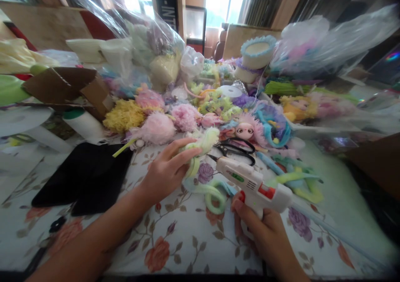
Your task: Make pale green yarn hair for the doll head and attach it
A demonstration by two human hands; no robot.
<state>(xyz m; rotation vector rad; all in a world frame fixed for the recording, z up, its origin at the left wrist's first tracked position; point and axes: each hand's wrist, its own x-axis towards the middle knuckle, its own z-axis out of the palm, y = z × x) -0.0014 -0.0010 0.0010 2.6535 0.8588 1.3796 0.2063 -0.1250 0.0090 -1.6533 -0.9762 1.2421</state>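
My right hand [258, 225] is wrapped round the handle of a white hot glue gun [250, 177] with a red trigger. Its dark nozzle points up and left, just short of my left hand [170, 165]. The fingers of that hand are closed on a pale green fuzzy piece [208, 140], part of it hidden by the hand. Below it, a pale green and blue fuzzy strip [215, 196] curls loosely on the cloth. Black-handled scissors [239, 148] lie just beyond the nozzle.
A doll head [245, 129] with pink hair, pink fluffy balls [158, 127] and a yellow fluffy ball [123, 115] crowd the back. A black tablet-like slab [87, 173] lies at left beside a white thread cone [83, 121]. Fuzzy strips [300, 182] lie at right on the floral tablecloth [175, 236].
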